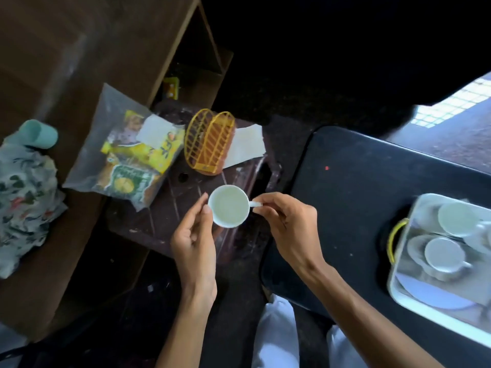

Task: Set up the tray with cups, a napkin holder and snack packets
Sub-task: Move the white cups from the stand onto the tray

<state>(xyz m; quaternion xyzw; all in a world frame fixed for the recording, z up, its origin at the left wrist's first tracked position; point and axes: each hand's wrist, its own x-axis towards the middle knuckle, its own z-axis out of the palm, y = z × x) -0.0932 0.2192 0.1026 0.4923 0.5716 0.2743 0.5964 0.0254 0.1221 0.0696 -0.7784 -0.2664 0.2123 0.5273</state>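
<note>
Your right hand (pixel 285 221) pinches a white cup's (pixel 229 206) handle; your left hand (pixel 195 235), loosely open, touches its side.

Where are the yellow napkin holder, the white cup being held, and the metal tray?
yellow napkin holder (pixel 210 140), head view, wire side.
white cup (pixel 229 205), head view, inside bottom.
metal tray (pixel 406 293), head view, near rim.

White cup (pixel 230 206) — yellow napkin holder (pixel 210 144) — floral cloth (pixel 25 197).
</note>
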